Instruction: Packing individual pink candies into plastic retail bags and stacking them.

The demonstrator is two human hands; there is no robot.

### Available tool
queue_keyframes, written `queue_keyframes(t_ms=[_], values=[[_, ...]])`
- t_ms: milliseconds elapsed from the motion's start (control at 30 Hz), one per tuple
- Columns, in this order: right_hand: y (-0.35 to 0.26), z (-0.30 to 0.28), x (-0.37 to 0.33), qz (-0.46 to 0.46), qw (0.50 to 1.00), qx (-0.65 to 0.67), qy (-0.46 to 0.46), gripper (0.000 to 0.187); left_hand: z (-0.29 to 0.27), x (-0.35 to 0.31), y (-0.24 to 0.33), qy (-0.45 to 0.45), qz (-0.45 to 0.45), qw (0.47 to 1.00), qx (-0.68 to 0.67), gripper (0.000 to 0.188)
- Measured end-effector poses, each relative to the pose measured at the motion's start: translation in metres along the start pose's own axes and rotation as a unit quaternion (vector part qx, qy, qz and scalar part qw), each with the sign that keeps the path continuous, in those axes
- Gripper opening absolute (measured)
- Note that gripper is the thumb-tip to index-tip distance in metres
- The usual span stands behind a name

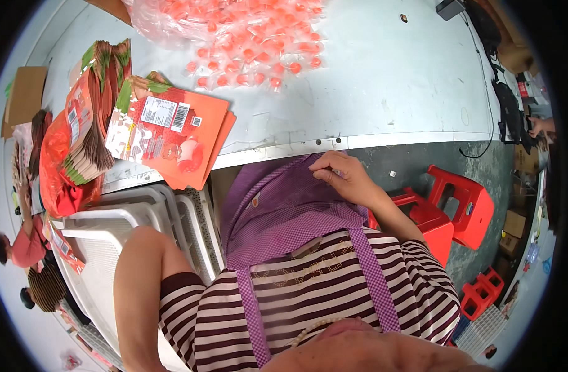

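Observation:
My right hand is in front of the purple checked apron, just below the table's front edge. Its fingers are curled in with the thumb close to them, and nothing shows between them. My left arm bends at the elbow at lower left, and its hand is out of the picture. A stack of orange-red printed pouches overhangs the table edge. To its left, a fanned bundle of similar pouches stands by a red plastic bag. Farther back lies a heap of small clear packets with round orange-red pieces inside.
White plastic trays stand below the table at left. Red stools are on the floor at right. A black cable hangs over the right table end. Other people are at far left, and a person's hand shows at far right.

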State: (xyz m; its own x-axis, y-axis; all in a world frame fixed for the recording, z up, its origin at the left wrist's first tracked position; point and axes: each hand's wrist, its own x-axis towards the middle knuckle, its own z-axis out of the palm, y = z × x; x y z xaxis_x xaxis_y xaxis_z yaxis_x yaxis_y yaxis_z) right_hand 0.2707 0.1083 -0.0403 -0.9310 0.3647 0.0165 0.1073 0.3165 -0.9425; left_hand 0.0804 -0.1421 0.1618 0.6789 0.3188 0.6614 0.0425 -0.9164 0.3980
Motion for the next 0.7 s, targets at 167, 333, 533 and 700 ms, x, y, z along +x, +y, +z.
queue_keyframes(t_ms=[167, 333, 533, 700], values=[[0.002, 0.002, 0.003, -0.008, 1.000, 0.000, -0.006, 0.011, 0.021, -0.031, -0.022, 0.086, -0.085, 0.990, -0.067, 0.023], [0.004, 0.005, 0.003, -0.024, 0.999, 0.026, -0.021, 0.010, 0.043, -0.055, -0.049, 0.166, -0.177, 0.963, -0.118, 0.021], [0.002, 0.009, 0.011, -0.023, 0.998, 0.016, -0.050, 0.011, 0.055, -0.064, -0.076, 0.265, -0.299, 0.904, -0.154, 0.020], [0.001, 0.010, 0.013, -0.024, 0.997, 0.004, -0.068, 0.012, 0.095, -0.091, -0.071, 0.365, -0.390, 0.829, -0.164, 0.019]])
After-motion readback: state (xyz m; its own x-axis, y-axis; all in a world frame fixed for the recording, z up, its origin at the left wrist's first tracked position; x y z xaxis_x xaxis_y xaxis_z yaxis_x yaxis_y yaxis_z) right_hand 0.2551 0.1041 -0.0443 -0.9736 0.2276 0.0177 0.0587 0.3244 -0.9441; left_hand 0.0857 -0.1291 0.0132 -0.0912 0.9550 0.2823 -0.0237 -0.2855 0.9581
